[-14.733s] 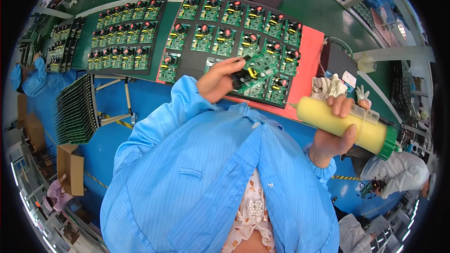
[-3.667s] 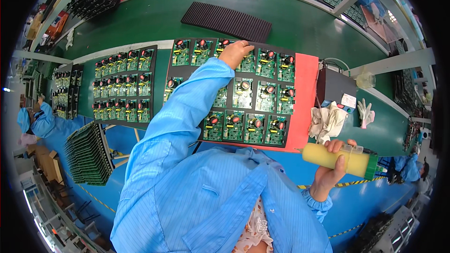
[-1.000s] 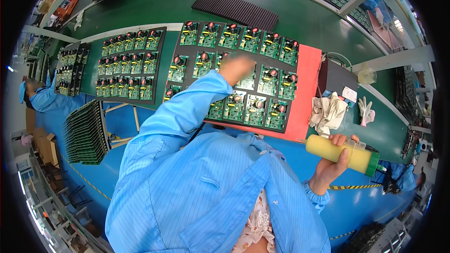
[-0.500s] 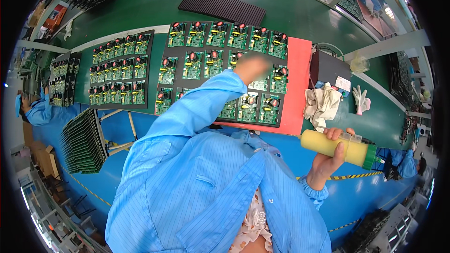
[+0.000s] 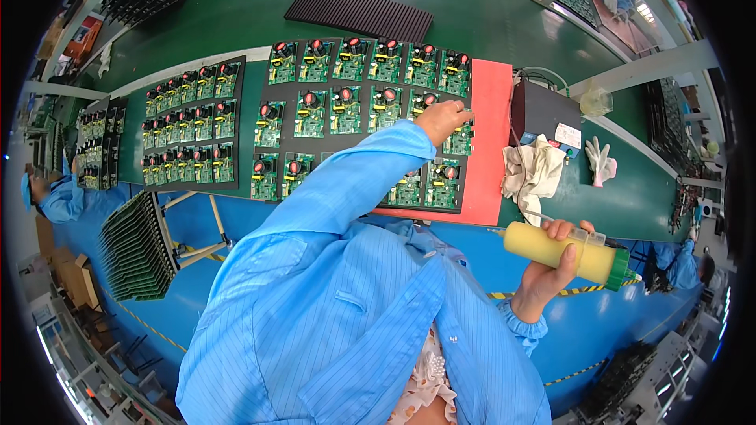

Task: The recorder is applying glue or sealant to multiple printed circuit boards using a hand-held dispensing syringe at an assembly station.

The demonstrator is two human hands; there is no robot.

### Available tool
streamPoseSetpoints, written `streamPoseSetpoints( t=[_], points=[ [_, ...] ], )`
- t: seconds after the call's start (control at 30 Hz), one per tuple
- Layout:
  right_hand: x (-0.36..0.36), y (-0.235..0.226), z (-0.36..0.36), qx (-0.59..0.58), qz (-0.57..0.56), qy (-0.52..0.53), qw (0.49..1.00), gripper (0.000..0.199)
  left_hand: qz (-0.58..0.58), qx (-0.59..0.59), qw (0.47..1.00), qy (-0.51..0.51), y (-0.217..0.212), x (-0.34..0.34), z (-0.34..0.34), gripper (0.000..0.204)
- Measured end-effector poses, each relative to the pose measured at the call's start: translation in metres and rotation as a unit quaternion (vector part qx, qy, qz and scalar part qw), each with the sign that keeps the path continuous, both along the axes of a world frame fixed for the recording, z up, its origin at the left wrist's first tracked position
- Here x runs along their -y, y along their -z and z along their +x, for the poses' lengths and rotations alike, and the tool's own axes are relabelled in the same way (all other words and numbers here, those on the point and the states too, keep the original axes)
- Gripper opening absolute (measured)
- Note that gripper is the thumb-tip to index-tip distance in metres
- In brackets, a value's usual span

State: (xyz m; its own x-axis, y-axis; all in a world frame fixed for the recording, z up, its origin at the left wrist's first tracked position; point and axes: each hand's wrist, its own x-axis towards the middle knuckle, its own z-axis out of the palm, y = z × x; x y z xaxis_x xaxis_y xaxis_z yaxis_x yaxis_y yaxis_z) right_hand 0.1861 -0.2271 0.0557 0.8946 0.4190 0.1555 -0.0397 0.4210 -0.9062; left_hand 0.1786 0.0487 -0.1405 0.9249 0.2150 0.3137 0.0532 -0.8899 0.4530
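Observation:
My left hand (image 5: 442, 120) reaches over the black tray (image 5: 293, 143) of green circuit boards. Its fingers are pinched at the upper part of the circuit board (image 5: 459, 140) at the right end of the middle row. What lies between the fingertips is too small to make out. The forearm and sleeve hide part of the front row. Beyond the tray's right side, above the blue floor, my right hand (image 5: 547, 274) grips a squeeze bottle (image 5: 533, 242) of yellow contents. The bottle lies nearly level, its green cap to the right and a thin tip to the left.
A red sheet (image 5: 490, 149) lies under the tray. To the right are a dark box (image 5: 545, 110), a crumpled cloth (image 5: 534, 171) and a white glove (image 5: 600, 164). Another board tray (image 5: 230, 132) sits left; a ribbed black rack (image 5: 358, 14) lies behind. A board rack (image 5: 135, 248) stands below the table.
My left hand has shifted right across the middle row to the end board. My right hand keeps the squeeze bottle in nearly the same place. The whole view has shifted slightly.

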Motion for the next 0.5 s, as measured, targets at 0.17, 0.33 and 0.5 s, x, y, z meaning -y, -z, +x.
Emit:
streamPoseSetpoints(
  t=[0.17,0.33,0.5],
  points=[
    [0.003,0.007,0.001,-0.008,0.018,-0.04,0.999,0.042,-0.005,0.023,1.0,0.007,0.004,-0.015,0.006,0.033],
    [0.01,0.012,0.007,-0.001,0.025,-0.044,0.999,0.039,0.024,0.12,0.991,-0.063,-0.062,-0.024,-0.05,0.032],
    [0.001,0.011,0.008,-0.014,0.007,-0.025,1.0,0.047,-0.153,0.025,0.907,-0.392,-0.103,-0.113,-0.222,0.038]
  ],
)
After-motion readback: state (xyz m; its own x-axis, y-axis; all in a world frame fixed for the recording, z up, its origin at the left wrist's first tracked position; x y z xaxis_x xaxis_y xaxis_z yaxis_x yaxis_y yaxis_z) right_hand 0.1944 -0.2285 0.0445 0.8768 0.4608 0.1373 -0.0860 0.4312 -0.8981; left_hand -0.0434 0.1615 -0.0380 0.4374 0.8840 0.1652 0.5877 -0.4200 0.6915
